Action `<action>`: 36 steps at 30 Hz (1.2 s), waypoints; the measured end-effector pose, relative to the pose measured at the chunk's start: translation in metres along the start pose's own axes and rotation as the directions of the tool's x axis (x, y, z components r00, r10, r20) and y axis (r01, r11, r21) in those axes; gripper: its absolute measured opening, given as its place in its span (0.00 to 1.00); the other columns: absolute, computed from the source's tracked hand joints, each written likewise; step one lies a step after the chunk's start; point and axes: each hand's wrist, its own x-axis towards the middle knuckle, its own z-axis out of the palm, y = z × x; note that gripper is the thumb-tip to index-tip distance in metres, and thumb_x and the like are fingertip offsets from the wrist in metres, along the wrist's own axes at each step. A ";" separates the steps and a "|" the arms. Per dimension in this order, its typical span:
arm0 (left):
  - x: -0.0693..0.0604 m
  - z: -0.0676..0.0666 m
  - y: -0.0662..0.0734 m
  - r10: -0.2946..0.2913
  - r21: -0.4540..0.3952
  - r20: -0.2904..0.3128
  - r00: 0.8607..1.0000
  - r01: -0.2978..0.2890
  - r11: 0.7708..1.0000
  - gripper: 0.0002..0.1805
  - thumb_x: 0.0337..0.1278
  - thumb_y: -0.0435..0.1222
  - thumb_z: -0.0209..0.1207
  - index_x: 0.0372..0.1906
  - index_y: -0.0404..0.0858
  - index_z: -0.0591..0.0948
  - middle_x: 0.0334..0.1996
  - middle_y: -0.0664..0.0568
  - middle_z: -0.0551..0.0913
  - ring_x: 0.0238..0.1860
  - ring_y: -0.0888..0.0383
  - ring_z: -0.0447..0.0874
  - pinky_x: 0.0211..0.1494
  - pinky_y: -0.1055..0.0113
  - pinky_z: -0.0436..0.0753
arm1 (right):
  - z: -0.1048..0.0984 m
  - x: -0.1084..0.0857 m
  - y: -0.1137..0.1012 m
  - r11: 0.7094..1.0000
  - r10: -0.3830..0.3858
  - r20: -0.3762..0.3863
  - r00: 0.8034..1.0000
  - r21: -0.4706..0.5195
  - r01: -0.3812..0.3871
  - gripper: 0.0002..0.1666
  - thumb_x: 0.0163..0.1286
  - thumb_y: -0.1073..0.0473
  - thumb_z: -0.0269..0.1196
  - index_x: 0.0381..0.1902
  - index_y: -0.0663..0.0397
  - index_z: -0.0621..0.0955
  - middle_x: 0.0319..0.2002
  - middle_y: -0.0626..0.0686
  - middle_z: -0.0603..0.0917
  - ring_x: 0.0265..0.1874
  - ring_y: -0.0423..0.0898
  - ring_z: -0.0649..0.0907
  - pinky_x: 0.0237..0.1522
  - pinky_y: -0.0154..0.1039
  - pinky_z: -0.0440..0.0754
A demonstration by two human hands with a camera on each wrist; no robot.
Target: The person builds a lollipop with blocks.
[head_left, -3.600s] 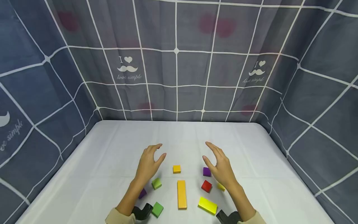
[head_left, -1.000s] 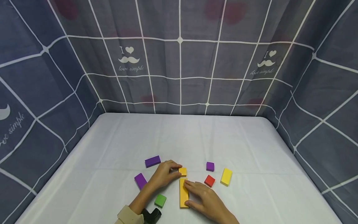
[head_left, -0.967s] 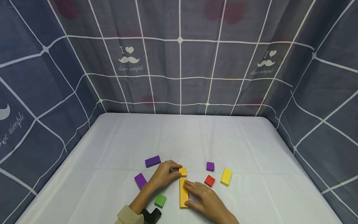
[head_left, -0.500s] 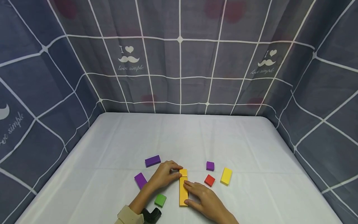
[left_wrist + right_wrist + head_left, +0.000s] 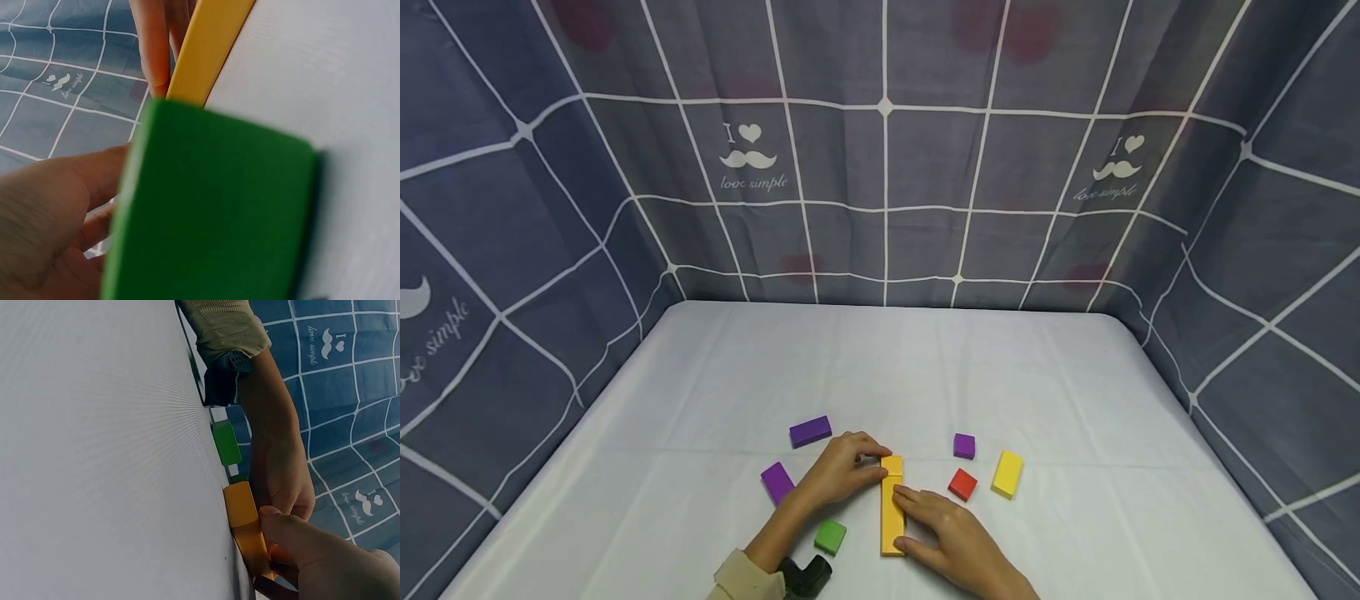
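In the head view an orange cube [image 5: 892, 465] lies against the far end of a long orange block [image 5: 892, 521], in one line with it. My left hand [image 5: 842, 473] pinches the cube between thumb and index finger. My right hand [image 5: 947, 533] holds the long block, thumb near its near end and fingers further up its right side. The right wrist view shows the right hand [image 5: 331, 556] with its thumb at the orange block [image 5: 242, 509]. In the left wrist view a green block [image 5: 212, 206] covers much of the picture, beside the left hand [image 5: 50, 212].
Left of the hands lie two purple blocks [image 5: 809, 432] and a green block [image 5: 830, 537]. To the right are a purple cube [image 5: 964, 446], a red cube [image 5: 962, 484] and a yellow block [image 5: 1007, 474]. A white cloth [image 5: 1075, 400] covers the table; a grey checked curtain [image 5: 925, 167] hangs around.
Both hands came in from above the table onto the orange pieces. The gap between the orange cube and the long block closed as the cube moved slightly nearer.
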 end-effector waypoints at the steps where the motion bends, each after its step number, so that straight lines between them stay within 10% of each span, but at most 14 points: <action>1: 0.000 0.000 0.000 0.002 -0.001 0.000 1.000 -0.002 1.000 0.13 0.53 0.37 0.63 0.44 0.37 0.84 0.38 0.54 0.83 0.39 0.57 0.76 0.38 0.70 0.77 | 0.000 0.000 0.000 1.000 0.002 0.000 1.000 0.001 -0.002 0.31 0.64 0.39 0.57 0.60 0.47 0.75 0.59 0.40 0.73 0.55 0.41 0.75 0.53 0.43 0.76; 36: 0.000 0.001 0.001 -0.041 0.010 0.008 0.999 0.040 0.999 0.16 0.53 0.39 0.64 0.46 0.38 0.84 0.37 0.55 0.82 0.39 0.57 0.76 0.39 0.68 0.78 | 0.003 0.012 0.008 0.999 -0.028 -0.052 0.998 -0.040 0.026 0.35 0.64 0.39 0.56 0.64 0.50 0.70 0.64 0.45 0.68 0.59 0.44 0.72 0.55 0.44 0.75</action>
